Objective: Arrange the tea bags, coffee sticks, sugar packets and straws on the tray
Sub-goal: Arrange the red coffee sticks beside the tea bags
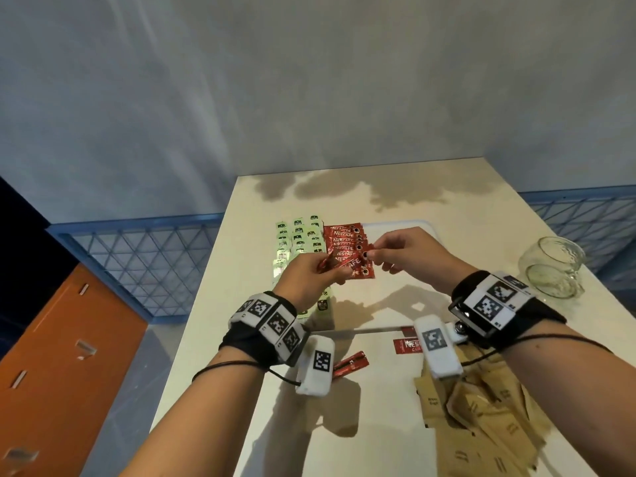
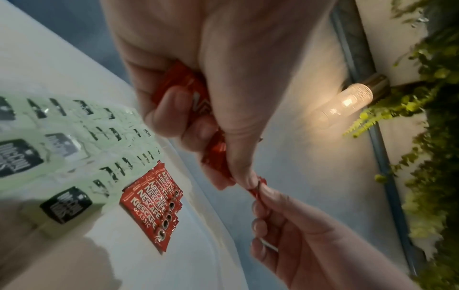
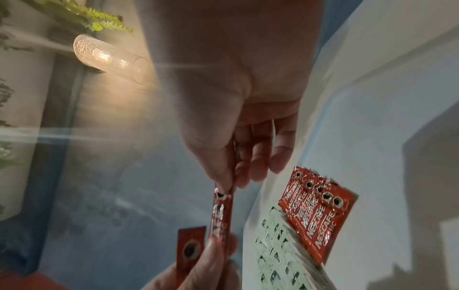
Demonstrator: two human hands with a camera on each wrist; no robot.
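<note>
My left hand (image 1: 328, 273) grips a few red coffee sticks (image 2: 188, 88) above the white tray (image 1: 425, 224). My right hand (image 1: 373, 254) pinches the far end of one of these sticks (image 3: 221, 213) between thumb and forefinger. In the right wrist view a second stick (image 3: 190, 249) shows in the left hand (image 3: 206, 261). On the tray below lie a fanned row of coffee sticks (image 1: 344, 241) and, to its left, rows of green tea bags (image 1: 299, 235). Both groups also show as coffee sticks (image 2: 154, 208) and tea bags (image 2: 74, 125) in the left wrist view.
Loose coffee sticks (image 1: 351, 363) lie on the table in front of the tray, another (image 1: 404, 346) under my right wrist. A heap of brown sugar packets (image 1: 481, 418) fills the near right corner. A glass jar (image 1: 554, 266) lies at the table's right edge.
</note>
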